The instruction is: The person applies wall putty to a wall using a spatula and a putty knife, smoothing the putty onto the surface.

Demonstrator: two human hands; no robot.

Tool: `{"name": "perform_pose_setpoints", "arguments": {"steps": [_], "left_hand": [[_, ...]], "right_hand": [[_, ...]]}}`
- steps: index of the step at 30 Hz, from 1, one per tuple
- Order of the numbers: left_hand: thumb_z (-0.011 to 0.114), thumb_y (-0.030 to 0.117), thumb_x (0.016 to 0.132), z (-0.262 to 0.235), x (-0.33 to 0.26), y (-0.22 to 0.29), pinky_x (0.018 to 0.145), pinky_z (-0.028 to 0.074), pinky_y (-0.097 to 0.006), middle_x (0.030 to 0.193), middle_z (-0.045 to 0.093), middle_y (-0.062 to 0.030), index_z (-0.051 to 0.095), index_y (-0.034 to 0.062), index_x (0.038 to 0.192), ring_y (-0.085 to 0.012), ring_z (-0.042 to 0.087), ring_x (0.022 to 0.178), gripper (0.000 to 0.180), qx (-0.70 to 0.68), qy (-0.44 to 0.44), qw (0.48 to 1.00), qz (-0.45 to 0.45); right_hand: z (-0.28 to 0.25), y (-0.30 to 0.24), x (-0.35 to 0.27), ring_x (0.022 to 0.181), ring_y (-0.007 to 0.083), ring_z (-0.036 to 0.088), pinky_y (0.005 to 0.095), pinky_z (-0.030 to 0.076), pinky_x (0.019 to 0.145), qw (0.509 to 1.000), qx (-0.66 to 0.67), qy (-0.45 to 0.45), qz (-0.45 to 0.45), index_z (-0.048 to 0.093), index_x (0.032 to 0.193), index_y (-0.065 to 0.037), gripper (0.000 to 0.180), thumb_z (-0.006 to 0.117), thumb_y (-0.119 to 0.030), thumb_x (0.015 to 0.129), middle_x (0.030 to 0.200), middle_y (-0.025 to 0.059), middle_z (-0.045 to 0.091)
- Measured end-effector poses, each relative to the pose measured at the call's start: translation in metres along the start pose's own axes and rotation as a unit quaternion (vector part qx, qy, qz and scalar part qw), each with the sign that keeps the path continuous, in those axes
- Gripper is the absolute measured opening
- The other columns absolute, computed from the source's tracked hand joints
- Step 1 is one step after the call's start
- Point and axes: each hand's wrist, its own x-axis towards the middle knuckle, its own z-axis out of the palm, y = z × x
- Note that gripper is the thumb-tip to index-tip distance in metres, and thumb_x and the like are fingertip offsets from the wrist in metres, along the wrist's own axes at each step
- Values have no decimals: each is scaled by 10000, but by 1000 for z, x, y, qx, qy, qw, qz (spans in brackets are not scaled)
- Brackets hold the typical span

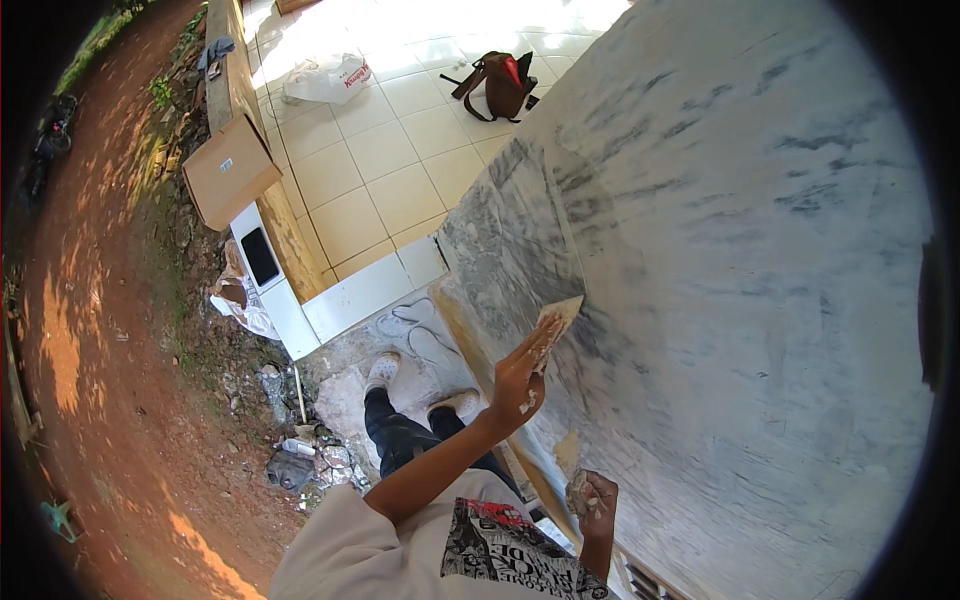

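Note:
My left hand (522, 378), specked with white putty, reaches across to the wall. Its fingers press on a flat cream scraper (564, 310) whose edge lies against the grey-and-white streaked wall (720, 300), near a vertical corner line. Lower and closer to my body, my right hand (598, 503) is closed around a putty-smeared scraper (568, 455) with a pale, thin blade pointing up. Whitish putty (578, 490) clings to that tool by the fingers. The right hand's grip is partly hidden by the tool.
A tiled ledge (365, 298) bounds the cream floor tiles (350, 180). On its left arm lie a phone (260, 256) and a cardboard box (232, 172). A brown bag (497, 85) and white plastic bag (330, 80) rest beyond. Rubble (310, 460) lies left of my feet.

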Motion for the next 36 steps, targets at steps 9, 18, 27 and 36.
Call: {"name": "perform_pose_setpoints", "arguments": {"steps": [9, 18, 27, 36], "left_hand": [[337, -98, 757, -38, 158, -31, 585, 406, -207, 1318, 549, -212, 402, -27, 1399, -112, 540, 703, 649, 90, 129, 987, 45], [417, -89, 736, 28, -27, 46, 1085, 329, -471, 1426, 404, -244, 460, -29, 1353, -429, 344, 1341, 621, -7, -92, 995, -40], [341, -155, 719, -63, 72, 15, 761, 488, -276, 1294, 548, -240, 458, -50, 1334, -218, 657, 923, 635, 35, 50, 994, -86], [418, -137, 619, -2, 29, 11, 987, 457, -352, 1373, 477, -213, 517, -8, 1294, -348, 435, 1288, 695, 43, 5, 999, 24]], "right_hand": [[-4, -1, -5, 647, 112, 583, 240, 455, 572, 999, 6, -19, -36, 618, 1034, 69, 665, 683, -552, 805, 793, 56, 628], [-7, 1, -4, 558, 109, 533, 235, 404, 485, 999, 3, -30, 27, 614, 1009, 57, 625, 661, -539, 826, 717, 50, 593], [-25, 10, 4, 514, 93, 509, 225, 377, 438, 999, -22, -33, 12, 623, 976, 50, 618, 678, -543, 810, 684, 58, 587], [-40, 42, -3, 563, 112, 549, 244, 412, 486, 995, -29, -71, -58, 629, 956, 56, 596, 669, -525, 827, 734, 66, 617]]}}
